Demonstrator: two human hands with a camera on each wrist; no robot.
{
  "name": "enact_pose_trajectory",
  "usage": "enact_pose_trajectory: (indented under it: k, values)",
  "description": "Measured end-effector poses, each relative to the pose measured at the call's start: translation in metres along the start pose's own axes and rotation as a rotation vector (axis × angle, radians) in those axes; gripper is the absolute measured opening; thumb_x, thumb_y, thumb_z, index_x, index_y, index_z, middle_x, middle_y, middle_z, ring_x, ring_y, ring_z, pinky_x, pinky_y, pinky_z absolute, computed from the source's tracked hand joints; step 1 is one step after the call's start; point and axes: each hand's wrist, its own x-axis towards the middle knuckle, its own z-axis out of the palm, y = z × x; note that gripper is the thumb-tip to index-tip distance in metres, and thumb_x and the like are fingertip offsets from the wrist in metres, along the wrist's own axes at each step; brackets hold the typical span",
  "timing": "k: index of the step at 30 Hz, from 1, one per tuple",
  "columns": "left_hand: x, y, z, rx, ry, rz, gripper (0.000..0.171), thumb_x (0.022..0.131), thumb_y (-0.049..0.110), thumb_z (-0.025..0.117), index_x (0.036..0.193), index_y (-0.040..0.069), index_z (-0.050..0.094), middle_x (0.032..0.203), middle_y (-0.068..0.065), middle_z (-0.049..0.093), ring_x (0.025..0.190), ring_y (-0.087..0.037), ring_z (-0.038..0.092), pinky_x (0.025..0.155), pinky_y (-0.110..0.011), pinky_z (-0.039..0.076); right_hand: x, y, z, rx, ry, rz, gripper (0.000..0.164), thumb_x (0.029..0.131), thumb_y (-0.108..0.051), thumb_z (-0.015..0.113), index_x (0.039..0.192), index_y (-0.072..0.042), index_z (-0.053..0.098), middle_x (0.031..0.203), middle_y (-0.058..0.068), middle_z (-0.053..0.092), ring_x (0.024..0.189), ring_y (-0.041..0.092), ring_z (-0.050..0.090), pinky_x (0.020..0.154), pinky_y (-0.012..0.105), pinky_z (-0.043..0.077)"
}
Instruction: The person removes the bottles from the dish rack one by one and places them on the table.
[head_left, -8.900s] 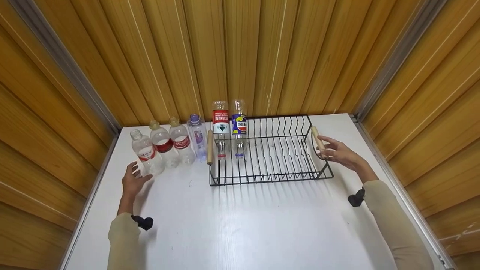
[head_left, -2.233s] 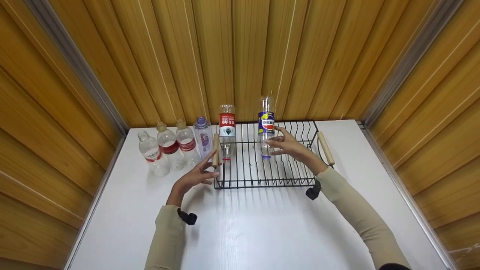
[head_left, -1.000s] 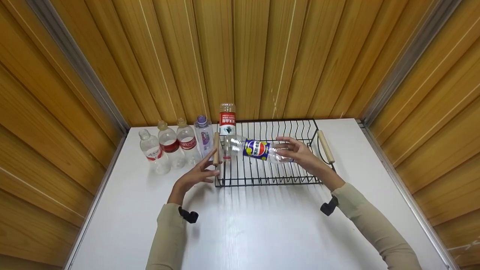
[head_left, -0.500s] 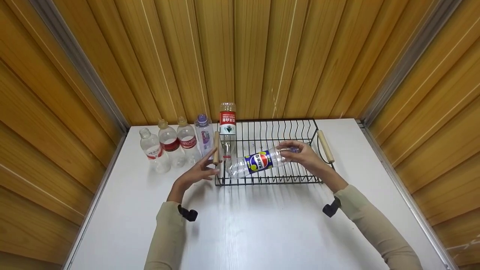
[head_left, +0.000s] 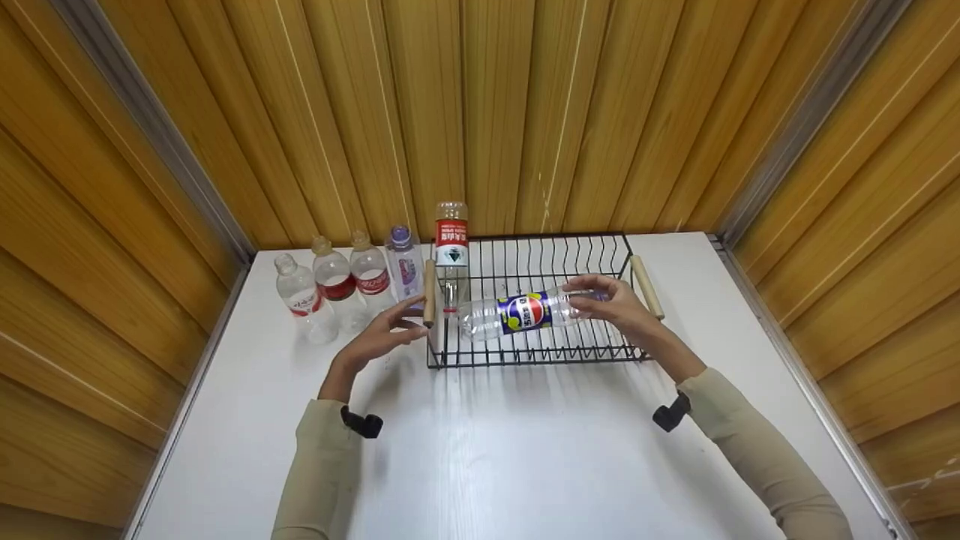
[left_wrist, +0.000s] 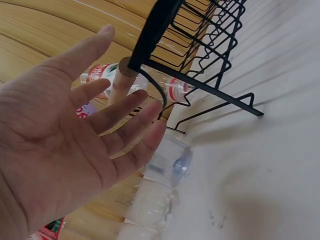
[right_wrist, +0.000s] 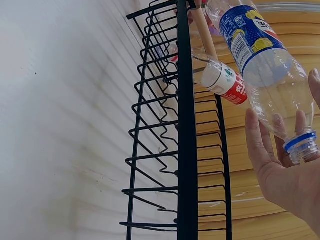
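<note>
My right hand (head_left: 611, 304) grips a clear plastic bottle (head_left: 525, 311) with a blue and yellow label by its neck end. The bottle lies nearly level over the black wire rack (head_left: 540, 356), its base pointing left. In the right wrist view the bottle's neck, ringed in blue, sits at my palm. At the rack's left wooden handle (head_left: 430, 292), my left hand (head_left: 382, 334) has its fingers spread and relaxed, fingertips right by the handle. A red-and-white labelled bottle (head_left: 451, 244) stands upside down in the rack's left end.
Left of the rack stand several upright capless bottles: a purple-necked bottle (head_left: 406, 262), two red-labelled bottles (head_left: 371, 281) and a white-and-red-labelled bottle (head_left: 306, 300). The rack's other wooden handle (head_left: 646, 287) is at its right end. Wood-patterned walls (head_left: 495, 112) enclose the white table (head_left: 480, 450).
My right hand left the right handle, lifted the blue-labelled bottle from the rack and turned it sideways. My left hand moved from the bottles to the left handle, lately drawing back slightly.
</note>
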Motion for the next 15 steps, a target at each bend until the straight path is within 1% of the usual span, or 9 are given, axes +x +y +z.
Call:
enact_pose_trajectory:
  k: [2,4,6,7,9,10,12,15]
  values:
    - [-0.004,0.008,-0.003,0.011,0.05,0.021,0.059,0.093,0.023,0.061,0.146,0.015,0.036,0.141,-0.016,0.046,0.122,-0.034,0.048,0.097,-0.055,0.044,-0.001,0.0,-0.001,0.012,-0.004,-0.004,0.046,0.085,-0.005,0.068,0.123,0.011,0.048,0.127,0.025,0.054,0.097,0.017,0.063,0.082,0.031,0.056]
    - [-0.008,0.019,-0.005,0.011,0.097,0.056,0.055,0.094,0.023,0.061,0.143,0.01,0.041,0.138,-0.017,0.049,0.122,-0.034,0.048,0.099,-0.055,0.042,-0.001,0.0,-0.001,0.014,-0.008,-0.005,0.044,0.085,-0.005,0.068,0.122,0.01,0.05,0.126,0.023,0.055,0.097,0.018,0.064,0.081,0.031,0.056]
    - [-0.011,0.03,-0.005,0.009,0.12,0.091,0.053,0.093,0.024,0.061,0.14,0.008,0.044,0.137,-0.02,0.05,0.123,-0.035,0.048,0.1,-0.055,0.04,-0.001,0.0,-0.001,0.013,-0.011,-0.008,0.042,0.085,-0.005,0.069,0.121,0.008,0.051,0.125,0.022,0.056,0.099,0.02,0.063,0.082,0.031,0.056]
    - [-0.012,0.036,-0.004,0.017,0.118,0.109,0.053,0.093,0.025,0.061,0.14,0.007,0.045,0.137,-0.021,0.049,0.124,-0.035,0.048,0.101,-0.054,0.04,-0.001,0.0,0.0,0.009,-0.01,-0.009,0.041,0.085,-0.006,0.069,0.12,0.007,0.052,0.125,0.021,0.057,0.099,0.021,0.063,0.081,0.031,0.056]
    - [-0.015,0.047,-0.002,0.021,0.086,0.144,0.05,0.093,0.025,0.061,0.138,0.008,0.047,0.137,-0.022,0.049,0.125,-0.038,0.046,0.101,-0.053,0.039,-0.001,0.0,0.001,-0.005,-0.005,-0.008,0.04,0.084,-0.007,0.07,0.119,0.006,0.054,0.122,0.019,0.058,0.099,0.022,0.063,0.081,0.03,0.056]
    - [-0.016,0.053,0.0,0.025,0.057,0.161,0.049,0.094,0.025,0.061,0.138,0.008,0.048,0.137,-0.022,0.049,0.125,-0.039,0.046,0.101,-0.053,0.04,-0.001,0.0,0.002,-0.008,-0.004,-0.008,0.04,0.084,-0.007,0.071,0.118,0.006,0.054,0.122,0.019,0.059,0.098,0.022,0.063,0.081,0.031,0.056]
    - [-0.017,0.064,0.004,0.045,-0.033,0.187,0.049,0.094,0.025,0.06,0.138,0.009,0.048,0.138,-0.021,0.048,0.126,-0.042,0.044,0.1,-0.054,0.04,-0.001,-0.001,0.004,-0.021,-0.003,-0.006,0.041,0.084,-0.008,0.071,0.118,0.007,0.054,0.12,0.019,0.059,0.097,0.021,0.063,0.082,0.032,0.056]
    - [-0.022,0.082,0.011,0.091,-0.18,0.229,0.049,0.095,0.021,0.058,0.14,0.007,0.045,0.14,-0.019,0.047,0.126,-0.045,0.044,0.101,-0.053,0.041,0.0,-0.001,0.008,-0.04,-0.013,-0.005,0.042,0.084,-0.006,0.07,0.119,0.01,0.052,0.121,0.022,0.057,0.096,0.017,0.062,0.084,0.038,0.055]
